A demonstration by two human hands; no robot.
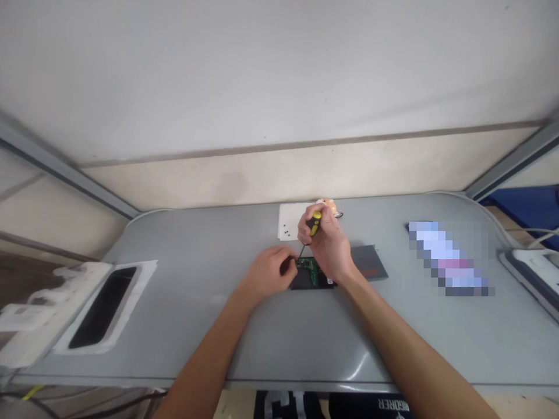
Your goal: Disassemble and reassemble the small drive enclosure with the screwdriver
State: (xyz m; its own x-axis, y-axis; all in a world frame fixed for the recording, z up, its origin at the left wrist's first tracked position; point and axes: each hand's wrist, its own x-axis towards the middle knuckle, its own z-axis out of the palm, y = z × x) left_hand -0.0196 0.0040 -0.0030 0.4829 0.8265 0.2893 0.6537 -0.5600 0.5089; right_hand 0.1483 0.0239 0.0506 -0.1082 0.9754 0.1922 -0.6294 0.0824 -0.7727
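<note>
My right hand is wrapped around the black and yellow handle of a screwdriver. Its thin shaft slants down to the upper left part of an opened black electronic device, where a green circuit board is exposed. At the device's left edge, my left hand has its fingers curled and pressed together close to the screwdriver tip, gripping that edge. My right hand hides part of the board. A dark grey flat panel lies just right of the device.
Behind my hands lie a white sheet with several tiny dark pieces and an orange-white trinket. On the left are a black phone and a white power strip. A pixelated screen lies right.
</note>
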